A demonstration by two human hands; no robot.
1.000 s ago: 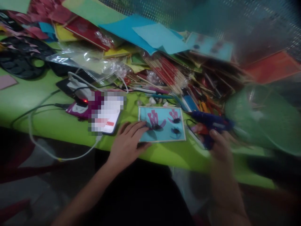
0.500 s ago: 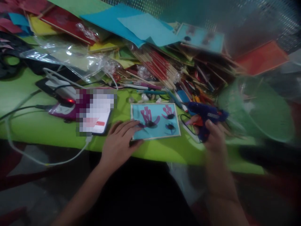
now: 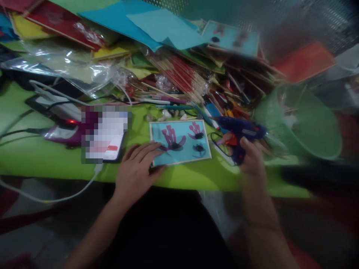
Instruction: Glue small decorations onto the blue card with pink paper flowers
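A small blue card (image 3: 181, 155) with pink and dark cut-out shapes glued on it lies near the front edge of the green table (image 3: 33, 157). My left hand (image 3: 137, 170) lies flat with fingers stretched out, pressing on the card's left edge. My right hand (image 3: 250, 157) is wrapped round the grip of a blue glue gun (image 3: 241, 130), whose nozzle points left, just off the card's right edge. A dark cord (image 3: 217, 144) loops beside the card below the gun.
A phone (image 3: 105, 136) and a purple device (image 3: 63, 134) with cables lie left of the card. Behind it are bundles of sticks (image 3: 182, 76), pens, plastic bags and coloured paper sheets (image 3: 157, 22). A green basket (image 3: 303, 123) lies tipped at the right.
The view has drifted, so everything sits further left and slightly lower in frame. Both hands keep their hold; the glue gun stays just right of the card.
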